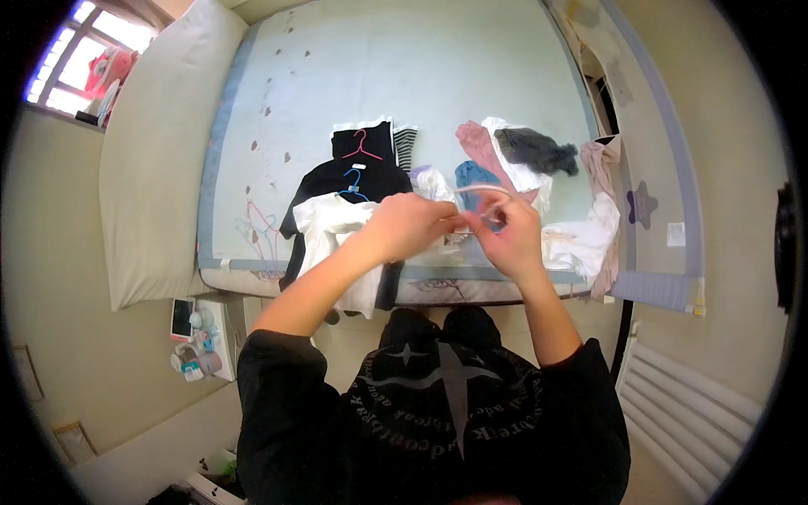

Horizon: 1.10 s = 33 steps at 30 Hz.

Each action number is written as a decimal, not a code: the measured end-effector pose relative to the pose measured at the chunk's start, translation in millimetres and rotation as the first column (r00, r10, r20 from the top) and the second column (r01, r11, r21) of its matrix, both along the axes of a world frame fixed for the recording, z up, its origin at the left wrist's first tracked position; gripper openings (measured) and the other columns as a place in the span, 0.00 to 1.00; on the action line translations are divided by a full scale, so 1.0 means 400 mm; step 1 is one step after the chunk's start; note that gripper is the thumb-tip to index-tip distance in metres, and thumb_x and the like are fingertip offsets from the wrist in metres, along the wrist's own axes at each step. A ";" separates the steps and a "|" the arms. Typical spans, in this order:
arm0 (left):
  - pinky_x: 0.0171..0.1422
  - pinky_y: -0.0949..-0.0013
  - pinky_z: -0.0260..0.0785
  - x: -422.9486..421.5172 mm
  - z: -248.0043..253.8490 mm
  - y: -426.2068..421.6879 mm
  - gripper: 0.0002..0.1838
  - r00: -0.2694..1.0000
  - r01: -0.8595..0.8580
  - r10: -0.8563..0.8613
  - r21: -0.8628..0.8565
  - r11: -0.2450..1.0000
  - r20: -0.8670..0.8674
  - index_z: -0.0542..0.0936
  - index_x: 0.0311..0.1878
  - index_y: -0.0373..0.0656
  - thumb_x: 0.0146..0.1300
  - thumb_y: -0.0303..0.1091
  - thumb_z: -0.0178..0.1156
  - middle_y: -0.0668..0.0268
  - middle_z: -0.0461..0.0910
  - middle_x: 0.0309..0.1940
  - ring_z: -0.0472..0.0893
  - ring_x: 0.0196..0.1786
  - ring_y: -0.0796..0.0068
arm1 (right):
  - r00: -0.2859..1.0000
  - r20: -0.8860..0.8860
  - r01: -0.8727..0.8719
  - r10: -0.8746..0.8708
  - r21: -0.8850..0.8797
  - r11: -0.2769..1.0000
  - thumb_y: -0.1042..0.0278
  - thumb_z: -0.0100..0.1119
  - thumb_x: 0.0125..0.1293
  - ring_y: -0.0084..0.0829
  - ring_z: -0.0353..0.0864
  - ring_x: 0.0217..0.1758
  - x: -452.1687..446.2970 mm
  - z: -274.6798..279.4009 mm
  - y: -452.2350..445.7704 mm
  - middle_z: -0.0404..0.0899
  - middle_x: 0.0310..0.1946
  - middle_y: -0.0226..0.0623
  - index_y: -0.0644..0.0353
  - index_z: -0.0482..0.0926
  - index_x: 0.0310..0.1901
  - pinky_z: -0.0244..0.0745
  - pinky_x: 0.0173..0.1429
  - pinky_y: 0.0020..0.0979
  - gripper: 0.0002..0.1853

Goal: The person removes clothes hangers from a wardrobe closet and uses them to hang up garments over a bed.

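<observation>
Above the front edge of the bed, my left hand (410,225) and my right hand (510,234) meet with their fingers pinched together. Between them is a thin pale band (480,188) that curves in a loop over my right fingers; its kind is unclear and partly blurred. Left of my hands lies a white garment (324,223) hanging over the bed edge. Beyond it are a black top (316,183) with a blue hanger (353,183) and a folded black garment (343,141) with a pink hanger (361,148). A blue cloth (471,173) lies behind my right hand.
Pink and white clothes (480,143), a dark grey garment (534,150) and a white cloth (581,241) lie on the bed's right. Loose hangers (259,229) rest at left. A bed rail (665,168) borders the right side; a side table (220,341) stands lower left.
</observation>
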State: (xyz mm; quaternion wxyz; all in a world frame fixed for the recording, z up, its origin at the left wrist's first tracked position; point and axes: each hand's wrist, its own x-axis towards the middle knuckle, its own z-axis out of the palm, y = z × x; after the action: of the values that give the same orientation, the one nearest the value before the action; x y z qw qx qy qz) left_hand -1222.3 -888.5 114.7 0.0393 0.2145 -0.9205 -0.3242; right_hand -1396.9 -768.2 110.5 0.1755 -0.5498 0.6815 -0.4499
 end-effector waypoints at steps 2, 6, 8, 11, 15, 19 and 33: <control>0.36 0.57 0.73 0.015 -0.016 -0.021 0.12 0.999 -0.041 0.042 0.039 0.998 -0.024 0.84 0.38 0.45 0.72 0.41 0.57 0.57 0.84 0.28 0.83 0.32 0.52 | 0.950 -0.172 0.111 -0.260 -0.592 0.798 0.72 0.68 0.59 0.39 0.82 0.36 0.011 -0.017 -0.009 0.81 0.36 0.46 0.64 0.83 0.43 0.74 0.38 0.35 0.11; 0.36 0.62 0.72 0.046 0.019 -0.038 0.12 0.995 -0.098 0.096 0.077 0.992 0.034 0.85 0.40 0.45 0.73 0.40 0.57 0.59 0.83 0.27 0.83 0.30 0.57 | 0.958 -0.287 -0.165 0.009 -0.524 0.835 0.79 0.64 0.57 0.42 0.79 0.35 0.006 -0.215 0.090 0.78 0.38 0.47 0.62 0.78 0.41 0.74 0.38 0.37 0.10; 0.36 0.62 0.72 0.055 0.016 -0.038 0.11 0.994 -0.108 0.109 0.087 0.990 -0.001 0.85 0.40 0.45 0.73 0.39 0.57 0.59 0.84 0.28 0.82 0.29 0.57 | 0.980 -0.112 -0.188 0.167 -0.225 0.956 0.80 0.62 0.57 0.42 0.79 0.34 0.054 -0.312 0.077 0.77 0.35 0.45 0.63 0.77 0.40 0.74 0.38 0.37 0.09; 0.35 0.62 0.72 0.057 0.011 -0.032 0.11 0.991 -0.123 0.127 0.099 0.988 -0.043 0.85 0.40 0.44 0.72 0.38 0.58 0.58 0.83 0.28 0.82 0.28 0.57 | 0.974 0.226 0.007 -0.015 0.039 0.999 0.76 0.65 0.58 0.39 0.80 0.39 0.144 -0.466 -0.029 0.77 0.35 0.42 0.64 0.77 0.41 0.75 0.40 0.35 0.10; 0.34 0.63 0.72 0.061 0.034 -0.012 0.11 0.988 -0.143 0.150 0.151 0.978 -0.037 0.85 0.39 0.43 0.72 0.39 0.58 0.55 0.83 0.28 0.82 0.29 0.56 | 0.969 0.248 0.012 -0.018 0.027 1.000 0.65 0.70 0.60 0.35 0.81 0.47 0.286 -0.691 -0.160 0.79 0.37 0.36 0.59 0.80 0.46 0.76 0.44 0.35 0.15; 0.35 0.63 0.72 0.095 0.006 -0.011 0.11 0.983 -0.175 0.181 0.157 0.972 -0.024 0.85 0.40 0.43 0.72 0.38 0.58 0.54 0.82 0.27 0.81 0.29 0.56 | 0.984 0.160 -0.118 0.077 0.264 0.957 0.57 0.71 0.59 0.32 0.83 0.50 0.328 -0.581 -0.190 0.82 0.38 0.35 0.54 0.83 0.47 0.77 0.47 0.36 0.17; 0.50 0.68 0.73 0.349 -0.287 -0.047 0.17 0.922 -0.332 0.386 0.564 0.756 0.024 0.82 0.60 0.44 0.77 0.32 0.48 0.63 0.85 0.36 0.82 0.39 0.74 | 0.393 0.897 -0.168 -0.200 0.283 0.944 0.79 0.52 0.66 0.25 0.82 0.37 0.105 -0.390 -0.088 0.84 0.41 0.33 0.64 0.84 0.44 0.78 0.42 0.28 0.11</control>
State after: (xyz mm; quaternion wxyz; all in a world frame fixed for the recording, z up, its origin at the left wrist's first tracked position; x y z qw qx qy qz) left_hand -1082.6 -907.2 -0.1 0.0796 0.3735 -0.7239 -0.5746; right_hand -1354.9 -803.5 -45.6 0.6061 -0.1660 0.5412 -0.5588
